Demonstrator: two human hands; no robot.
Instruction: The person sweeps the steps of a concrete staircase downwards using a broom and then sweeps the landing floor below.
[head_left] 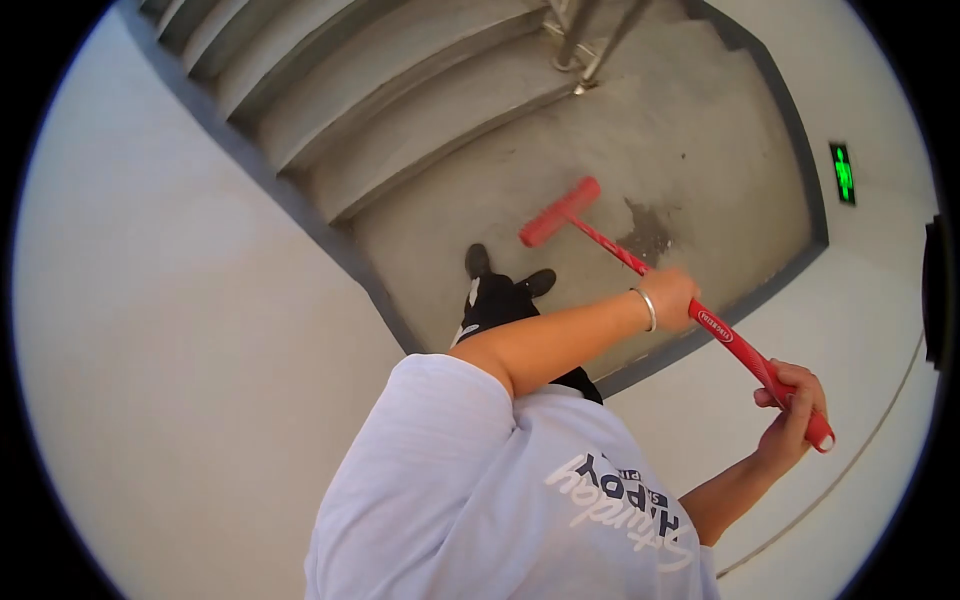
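Observation:
A red broom (735, 342) slants across the view, its red head (558, 213) near the grey floor, ahead of the person's shoes. My left hand (671, 298), with a silver bracelet at the wrist, is closed round the middle of the handle. Further up, close to the handle's end, my right hand (792, 408) has its fingers wrapped round the red grip. Whether the bristles touch the floor cannot be made out. A dark wet-looking patch (647, 228) lies on the floor beside the broom head.
Concrete stairs (400, 110) rise at the upper left, with metal railing posts (575, 38) at their end. Pale walls with a dark skirting band (800, 262) border the landing. A green lit sign (843, 174) is on the right wall. Black shoes (479, 261) stand on the floor.

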